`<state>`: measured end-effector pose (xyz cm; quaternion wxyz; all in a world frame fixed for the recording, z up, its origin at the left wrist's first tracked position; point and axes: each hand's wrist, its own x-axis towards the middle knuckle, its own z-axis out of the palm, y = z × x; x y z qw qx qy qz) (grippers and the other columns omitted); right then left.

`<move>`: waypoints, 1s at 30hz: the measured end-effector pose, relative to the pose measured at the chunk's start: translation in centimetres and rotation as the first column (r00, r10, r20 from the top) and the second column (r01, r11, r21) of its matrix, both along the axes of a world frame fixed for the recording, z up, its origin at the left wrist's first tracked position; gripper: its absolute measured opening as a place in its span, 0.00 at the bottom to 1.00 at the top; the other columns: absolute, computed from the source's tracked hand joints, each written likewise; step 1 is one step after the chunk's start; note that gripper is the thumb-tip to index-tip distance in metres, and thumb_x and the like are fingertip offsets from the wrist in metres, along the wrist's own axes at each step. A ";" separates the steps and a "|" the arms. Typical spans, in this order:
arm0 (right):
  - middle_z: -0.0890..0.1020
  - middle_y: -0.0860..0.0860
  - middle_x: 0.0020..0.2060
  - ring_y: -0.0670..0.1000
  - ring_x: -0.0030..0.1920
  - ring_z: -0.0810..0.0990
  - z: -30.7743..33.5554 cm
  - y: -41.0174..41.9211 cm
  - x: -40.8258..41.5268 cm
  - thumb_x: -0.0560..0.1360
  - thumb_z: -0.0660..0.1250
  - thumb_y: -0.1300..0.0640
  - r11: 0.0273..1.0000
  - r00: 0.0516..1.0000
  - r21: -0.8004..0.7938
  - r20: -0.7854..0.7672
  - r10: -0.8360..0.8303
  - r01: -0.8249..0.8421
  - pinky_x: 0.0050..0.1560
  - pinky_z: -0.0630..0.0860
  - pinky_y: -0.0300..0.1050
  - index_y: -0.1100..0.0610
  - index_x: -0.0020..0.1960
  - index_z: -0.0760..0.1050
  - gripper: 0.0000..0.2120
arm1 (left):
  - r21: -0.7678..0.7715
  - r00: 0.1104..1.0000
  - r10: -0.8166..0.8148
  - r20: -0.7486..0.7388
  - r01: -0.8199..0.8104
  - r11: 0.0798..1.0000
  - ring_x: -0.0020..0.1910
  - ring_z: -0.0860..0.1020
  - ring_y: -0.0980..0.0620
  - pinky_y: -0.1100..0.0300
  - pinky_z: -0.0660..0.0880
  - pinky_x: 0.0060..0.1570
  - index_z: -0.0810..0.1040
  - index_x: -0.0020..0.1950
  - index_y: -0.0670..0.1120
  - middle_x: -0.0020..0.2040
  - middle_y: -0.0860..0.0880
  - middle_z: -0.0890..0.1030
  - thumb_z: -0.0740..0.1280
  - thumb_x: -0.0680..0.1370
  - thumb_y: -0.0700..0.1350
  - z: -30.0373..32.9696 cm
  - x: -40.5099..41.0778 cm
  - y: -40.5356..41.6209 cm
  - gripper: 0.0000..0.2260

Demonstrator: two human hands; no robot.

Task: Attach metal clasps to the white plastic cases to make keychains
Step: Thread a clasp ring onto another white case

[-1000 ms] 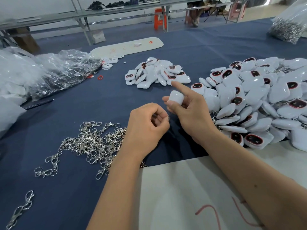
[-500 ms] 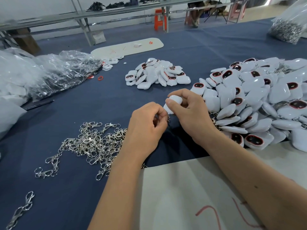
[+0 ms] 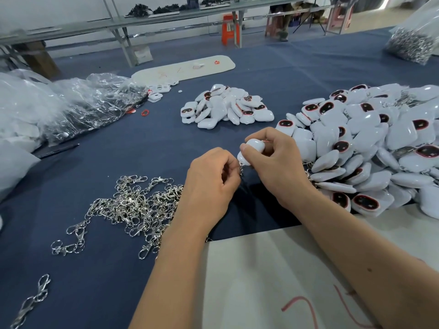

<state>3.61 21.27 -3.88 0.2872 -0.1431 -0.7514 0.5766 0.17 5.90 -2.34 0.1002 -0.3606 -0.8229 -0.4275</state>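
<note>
My right hand [image 3: 275, 169] grips a white plastic case [image 3: 253, 149] above the blue cloth at the middle of the view. My left hand [image 3: 211, 184] is curled beside it and pinches a small metal clasp [image 3: 241, 169], whose tip shows right under the case's lower edge. A loose heap of silver clasps [image 3: 133, 205] lies on the cloth left of my left wrist. A small pile of white cases [image 3: 225, 108] sits farther back. At the right spreads a large pile of white cases [image 3: 370, 148] with dark red-rimmed windows.
Clear plastic bags [image 3: 78, 108] lie at the left. A white board [image 3: 261, 281] covers the near table edge under my forearms. A bag of clasps [image 3: 413, 41] stands far right, a white tray [image 3: 183, 67] lies at the back, and two stray clasps [image 3: 31, 302] sit near left.
My right hand's forefinger, earlier pointing out, has curled round the case. The case has dropped lower and come against my left hand's clasp.
</note>
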 end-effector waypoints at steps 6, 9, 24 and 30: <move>0.83 0.52 0.33 0.45 0.31 0.73 0.1 0.0 0.0 0.76 0.74 0.54 1.000 1.000 0.017 0.002 -0.007 0.007 0.32 0.72 0.36 0.51 0.46 0.79 0.04 | -0.017 1.000 0.026 0.015 -0.025 1.000 0.36 0.74 0.53 0.58 0.72 0.37 0.77 0.41 0.47 0.38 0.54 0.77 0.69 0.74 0.36 0.1 0.1 0.0 0.07; 0.83 0.53 0.34 0.45 0.30 0.74 0.0 0.0 0.0 0.76 0.74 0.54 1.000 1.000 0.027 0.009 -0.007 0.007 0.33 0.72 0.37 0.51 0.46 0.79 0.04 | -0.021 0.999 0.033 0.024 -0.033 0.999 0.37 0.75 0.53 0.57 0.72 0.37 0.78 0.41 0.46 0.38 0.54 0.78 0.69 0.74 0.36 0.2 0.2 0.1 0.06; 0.81 0.53 0.31 0.44 0.28 0.71 0.6 -0.6 0.6 0.76 0.73 0.56 0.995 0.999 0.095 -0.045 -0.007 0.011 0.31 0.69 0.34 0.53 0.47 0.77 0.05 | 0.006 0.995 0.069 0.070 -0.069 0.998 0.34 0.76 0.53 0.57 0.74 0.36 0.79 0.39 0.46 0.36 0.52 0.79 0.71 0.76 0.38 -0.2 0.0 0.2 0.06; 0.81 0.53 0.32 0.46 0.30 0.76 0.9 -0.5 0.6 0.77 0.73 0.56 0.996 0.998 -0.088 -0.068 0.003 -0.009 0.32 0.75 0.41 0.58 0.47 0.76 0.07 | 0.103 0.998 0.050 0.041 -0.054 0.993 0.40 0.79 0.55 0.60 0.76 0.42 0.81 0.43 0.47 0.39 0.55 0.81 0.71 0.78 0.38 0.1 -0.2 0.2 0.06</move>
